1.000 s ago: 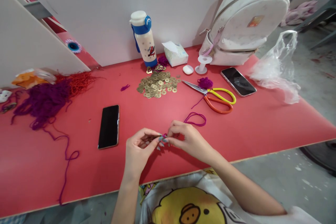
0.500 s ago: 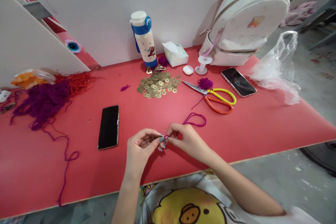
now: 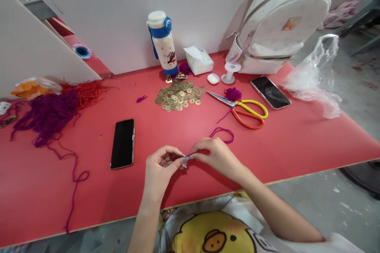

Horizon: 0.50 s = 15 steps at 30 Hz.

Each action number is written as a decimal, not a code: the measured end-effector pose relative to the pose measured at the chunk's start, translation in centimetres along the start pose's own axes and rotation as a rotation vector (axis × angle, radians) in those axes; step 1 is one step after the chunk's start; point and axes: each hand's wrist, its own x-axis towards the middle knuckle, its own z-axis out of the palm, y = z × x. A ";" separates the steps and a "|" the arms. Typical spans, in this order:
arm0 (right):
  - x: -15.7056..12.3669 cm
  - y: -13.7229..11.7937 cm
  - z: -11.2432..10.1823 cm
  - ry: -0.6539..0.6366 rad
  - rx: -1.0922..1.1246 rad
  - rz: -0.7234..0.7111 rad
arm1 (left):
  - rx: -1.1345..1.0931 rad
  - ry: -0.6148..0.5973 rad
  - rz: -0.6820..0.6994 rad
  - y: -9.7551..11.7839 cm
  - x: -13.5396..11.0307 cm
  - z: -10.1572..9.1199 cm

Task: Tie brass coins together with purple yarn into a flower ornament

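Over the near edge of the red table [image 3: 297, 142], my left hand [image 3: 158, 172] and my right hand [image 3: 218, 156] meet fingertip to fingertip. Both are pinched on a thin purple string [image 3: 222, 132] whose free end loops on the table just beyond my right hand. A short taut bit of the string shows between the two pinches. What else sits inside the left pinch is too small to make out.
A black phone [image 3: 123, 142] lies left of my hands. Farther back are a heap of brass coins [image 3: 178, 97], scissors [image 3: 243, 110], a second phone [image 3: 270, 92], a bottle [image 3: 162, 43], a tissue pack [image 3: 198, 60], a white backpack [image 3: 276, 23], a plastic bag [image 3: 314, 75] and purple yarn [image 3: 47, 114].
My right hand has slid a little to the right, away from the left, drawing a short length of string out between the fingertips. The left hand stays put.
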 end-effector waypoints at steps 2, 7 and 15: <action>-0.2 0.5 -1.2 0.037 -0.005 -0.052 | 0.074 0.079 0.033 0.1 0.0 -0.7; -1.2 2.6 -5.0 0.164 -0.070 -0.119 | 0.276 0.313 0.104 -0.1 -0.3 -3.7; -3.0 3.9 -10.1 0.265 -0.176 -0.078 | 0.567 0.494 0.204 -0.6 -1.3 -7.9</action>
